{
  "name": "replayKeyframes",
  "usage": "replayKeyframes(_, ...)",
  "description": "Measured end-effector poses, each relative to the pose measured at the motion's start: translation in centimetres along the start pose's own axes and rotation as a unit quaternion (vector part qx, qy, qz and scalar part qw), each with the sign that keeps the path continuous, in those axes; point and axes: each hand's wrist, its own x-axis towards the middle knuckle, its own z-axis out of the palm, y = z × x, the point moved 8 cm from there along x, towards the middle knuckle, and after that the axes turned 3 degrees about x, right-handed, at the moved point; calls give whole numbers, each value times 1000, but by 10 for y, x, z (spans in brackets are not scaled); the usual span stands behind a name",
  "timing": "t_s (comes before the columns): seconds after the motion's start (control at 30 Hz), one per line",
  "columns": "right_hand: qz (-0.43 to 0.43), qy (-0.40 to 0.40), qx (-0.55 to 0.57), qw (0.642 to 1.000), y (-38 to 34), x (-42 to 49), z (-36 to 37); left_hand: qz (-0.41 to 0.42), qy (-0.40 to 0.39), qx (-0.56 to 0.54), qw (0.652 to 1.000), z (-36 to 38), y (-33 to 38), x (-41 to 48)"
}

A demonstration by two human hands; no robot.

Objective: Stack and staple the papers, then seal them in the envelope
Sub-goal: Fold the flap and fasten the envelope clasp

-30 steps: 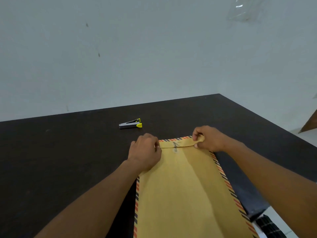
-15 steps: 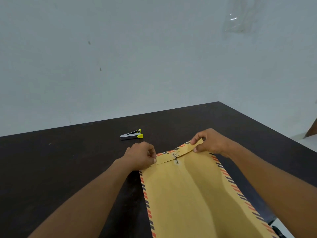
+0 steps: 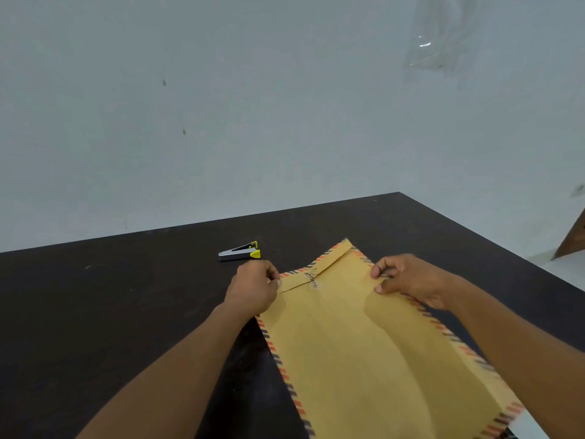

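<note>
A large tan envelope (image 3: 373, 353) with red and dark striped borders lies tilted on the dark table (image 3: 126, 312). Its top flap is folded down on the left and lifted up at the right corner. A metal clasp (image 3: 311, 279) sits at the flap's middle. My left hand (image 3: 253, 289) pinches the envelope's top left corner. My right hand (image 3: 408, 280) grips its right edge just below the raised flap. A small grey stapler with yellow parts (image 3: 240, 251) lies beyond my left hand. The papers are not visible.
A pale wall rises behind the table. The table's right edge runs diagonally past my right arm, with light floor beyond it. A brown object (image 3: 573, 239) pokes in at the far right. A clear plastic bag (image 3: 433, 42) hangs on the wall.
The right end of the flap has come up from flat. My right hand slid from the flap down onto the envelope's right edge. The envelope turned slightly.
</note>
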Motion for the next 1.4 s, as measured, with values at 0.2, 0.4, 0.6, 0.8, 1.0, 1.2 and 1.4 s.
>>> replayKeyframes(0.2, -157, 124, -313, 928, -127, -24, -57, 68, 17, -64, 995, -17, 45, 6)
replayKeyframes(0.4, -194, 145, -505, 829, -234, -49, -29, 65, 11, -309, 949, -59, 96, 1)
replayKeyframes(0.6, -245, 171, -556, 776, -276, -68, 38, 54, 22, -398, 916, -125, 109, -10)
replayKeyframes(0.8, -213, 30, -444, 870, -192, -69, 105, -28, -82, -322, 943, -94, 53, -25)
replayKeyframes(1.0, -142, -25, -418, 897, -90, -71, 124, -63, -115, -158, 979, -41, 1, -40)
replayKeyframes(1.2, -66, -5, -455, 888, -22, -63, 121, -50, -186, 24, 981, -9, -13, -51)
replayKeyframes(1.4, -64, 4, -453, 889, -21, -55, 120, 38, -82, 254, 963, -20, 16, -42)
